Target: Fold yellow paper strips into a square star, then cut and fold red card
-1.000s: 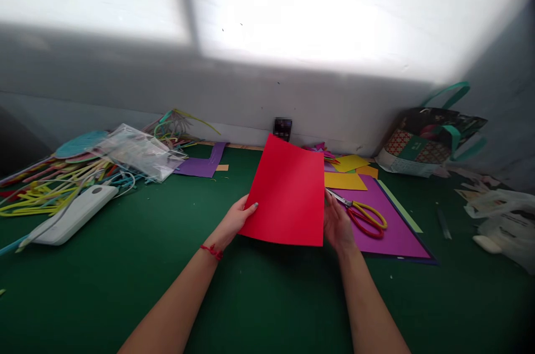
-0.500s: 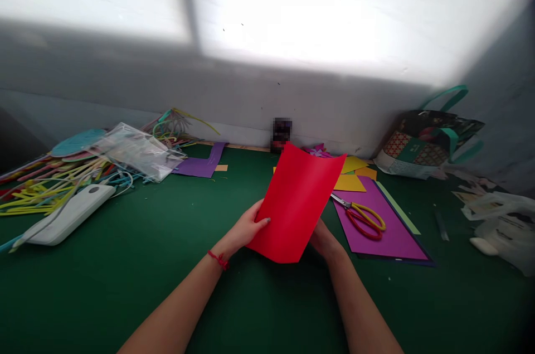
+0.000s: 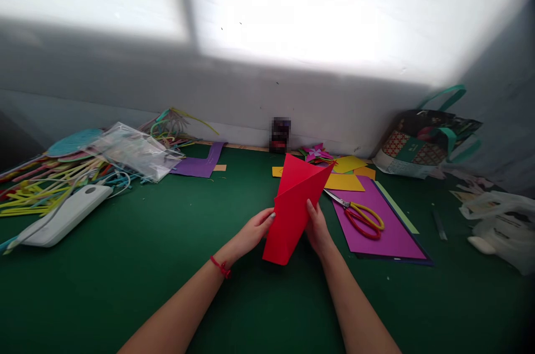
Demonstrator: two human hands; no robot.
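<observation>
A sheet of red paper (image 3: 290, 220) is held up above the green table (image 3: 179, 298), its right side bent over toward the left so that it overlaps itself. My left hand (image 3: 257, 229) pinches the left edge, thumb in front and fingers mostly hidden behind. On the right edge my right hand (image 3: 318, 228) grips the folded side, with its thumb on the front. Just right of the paper, scissors (image 3: 361, 219) with red and yellow handles lie on purple paper (image 3: 388, 237).
Yellow paper pieces (image 3: 345, 182) and a pink paper star (image 3: 316, 153) lie behind. At left are a white glue gun or similar corded device (image 3: 69, 214), pipe cleaners (image 3: 37, 195) and a clear plastic bag (image 3: 134, 150). A patterned bag (image 3: 413, 145) and white plastic bag (image 3: 501, 226) stand right.
The red sheet, nearly flat before, is now folded over, its right side brought across to the left. My right hand has come round from behind to the right edge; my left shifted slightly right.
</observation>
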